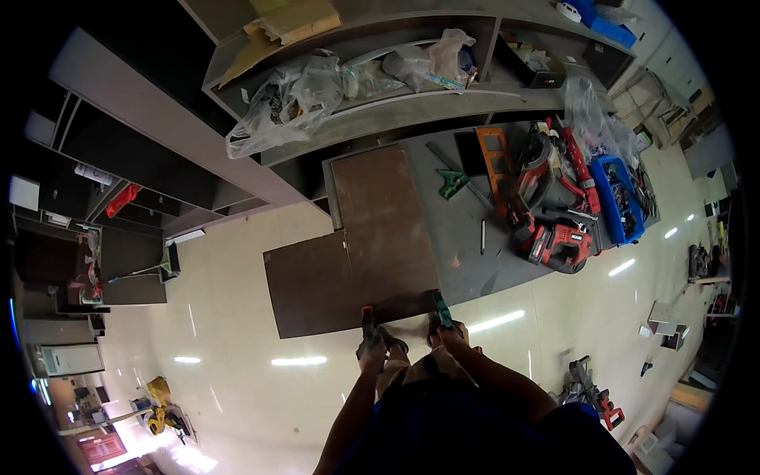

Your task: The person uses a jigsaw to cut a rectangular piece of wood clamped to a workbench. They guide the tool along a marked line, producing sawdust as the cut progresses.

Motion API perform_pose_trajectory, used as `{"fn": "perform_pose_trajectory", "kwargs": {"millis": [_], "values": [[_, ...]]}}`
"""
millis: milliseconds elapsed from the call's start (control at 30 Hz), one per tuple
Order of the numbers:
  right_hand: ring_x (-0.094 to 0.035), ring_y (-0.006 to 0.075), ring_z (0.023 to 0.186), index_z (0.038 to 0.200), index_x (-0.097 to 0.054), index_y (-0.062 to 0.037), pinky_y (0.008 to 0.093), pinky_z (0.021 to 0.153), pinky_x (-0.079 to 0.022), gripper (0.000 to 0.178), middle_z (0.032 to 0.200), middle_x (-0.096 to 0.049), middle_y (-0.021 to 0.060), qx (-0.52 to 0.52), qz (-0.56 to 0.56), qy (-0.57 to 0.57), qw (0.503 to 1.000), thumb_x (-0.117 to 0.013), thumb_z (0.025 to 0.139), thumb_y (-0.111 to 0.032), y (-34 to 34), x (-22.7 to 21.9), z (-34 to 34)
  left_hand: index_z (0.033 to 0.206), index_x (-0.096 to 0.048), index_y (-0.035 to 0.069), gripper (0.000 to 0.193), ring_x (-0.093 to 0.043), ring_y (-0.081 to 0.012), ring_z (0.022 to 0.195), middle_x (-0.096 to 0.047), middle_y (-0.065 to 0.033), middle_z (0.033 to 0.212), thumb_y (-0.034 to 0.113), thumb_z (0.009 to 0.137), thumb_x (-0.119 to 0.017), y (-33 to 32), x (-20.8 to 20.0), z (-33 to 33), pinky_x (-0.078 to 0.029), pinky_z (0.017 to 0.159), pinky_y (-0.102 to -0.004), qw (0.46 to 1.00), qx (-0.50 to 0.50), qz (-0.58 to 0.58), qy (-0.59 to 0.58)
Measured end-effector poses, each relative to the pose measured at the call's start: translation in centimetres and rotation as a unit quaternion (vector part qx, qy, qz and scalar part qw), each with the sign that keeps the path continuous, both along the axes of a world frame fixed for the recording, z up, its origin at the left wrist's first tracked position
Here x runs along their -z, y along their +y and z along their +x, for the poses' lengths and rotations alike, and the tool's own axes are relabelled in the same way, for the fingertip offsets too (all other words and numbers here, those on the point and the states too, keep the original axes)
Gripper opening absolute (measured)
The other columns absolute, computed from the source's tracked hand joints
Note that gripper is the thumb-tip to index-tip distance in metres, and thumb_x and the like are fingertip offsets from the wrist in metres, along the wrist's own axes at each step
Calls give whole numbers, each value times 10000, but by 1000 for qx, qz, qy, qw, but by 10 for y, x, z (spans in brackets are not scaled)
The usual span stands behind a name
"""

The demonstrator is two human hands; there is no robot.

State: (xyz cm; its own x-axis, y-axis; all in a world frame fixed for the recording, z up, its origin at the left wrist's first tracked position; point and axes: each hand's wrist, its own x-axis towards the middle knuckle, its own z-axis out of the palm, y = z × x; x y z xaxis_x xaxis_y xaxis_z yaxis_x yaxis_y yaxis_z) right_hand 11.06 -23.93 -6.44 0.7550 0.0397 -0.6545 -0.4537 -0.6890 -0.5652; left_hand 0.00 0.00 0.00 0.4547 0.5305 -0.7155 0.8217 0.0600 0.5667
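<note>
At the near edge of a brown board (380, 214), both of my hands are raised in front of me. My left hand (370, 354) is closed around a dark hand tool with a red end (367, 317). My right hand (450, 334) grips a teal and black hand tool (442, 305). Both tools' ends are over or close to the board's near edge; contact cannot be made out. The exact kind of each tool is unclear. A wider brown piece (305, 285) adjoins the board on the left and sticks out past the table.
The grey table (451, 265) carries a green-headed square (454, 184), an orange level (497, 162), a red jigsaw-like power tool (560, 244) and a blue bin (619, 202) of small parts. Behind stands a shelf (396, 107) with plastic bags. A mitre-saw-like machine (584, 388) sits on the floor, right.
</note>
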Motion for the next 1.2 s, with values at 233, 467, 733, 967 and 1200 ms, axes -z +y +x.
{"fn": "perform_pose_trajectory", "kwargs": {"millis": [233,467,733,967,1200], "values": [[-712,461,906,923,-735,18,517,784,-553,408,872,-726,273,2,-8,1,1000,-659,836,-373,24,-39,4,954,-704,24,534,-716,-405,760,-721,-237,861,502,1000,-469,10,40,-26,-569,708,-542,992,46,74,95],[-704,466,953,937,-739,17,519,823,-551,419,913,-723,292,8,-44,29,999,-663,826,-380,38,-81,13,1039,-702,51,507,-679,-470,914,-717,-245,913,508,979,-490,6,64,-40,-533,845,-572,981,55,118,143],[-686,488,988,968,-727,25,535,834,-544,451,942,-717,305,-4,-18,22,1000,-659,819,-395,16,-43,4,960,-694,45,503,-737,-300,698,-717,-177,780,501,1006,-488,3,16,-16,-574,612,-477,995,14,15,99],[-682,486,1012,992,-726,26,541,830,-542,472,960,-716,309,-17,-39,34,999,-648,830,-410,48,-43,9,949,-651,30,460,-693,-215,598,-675,-96,687,476,994,-550,35,57,-30,-553,541,-391,998,-49,-35,6],[-698,474,982,938,-741,18,532,834,-547,586,918,-718,304,2,-74,12,997,-638,908,-558,32,-66,11,988,-641,30,505,-701,-256,648,-675,-131,712,522,992,-524,3,20,-10,-546,614,-435,991,4,15,134]]}}
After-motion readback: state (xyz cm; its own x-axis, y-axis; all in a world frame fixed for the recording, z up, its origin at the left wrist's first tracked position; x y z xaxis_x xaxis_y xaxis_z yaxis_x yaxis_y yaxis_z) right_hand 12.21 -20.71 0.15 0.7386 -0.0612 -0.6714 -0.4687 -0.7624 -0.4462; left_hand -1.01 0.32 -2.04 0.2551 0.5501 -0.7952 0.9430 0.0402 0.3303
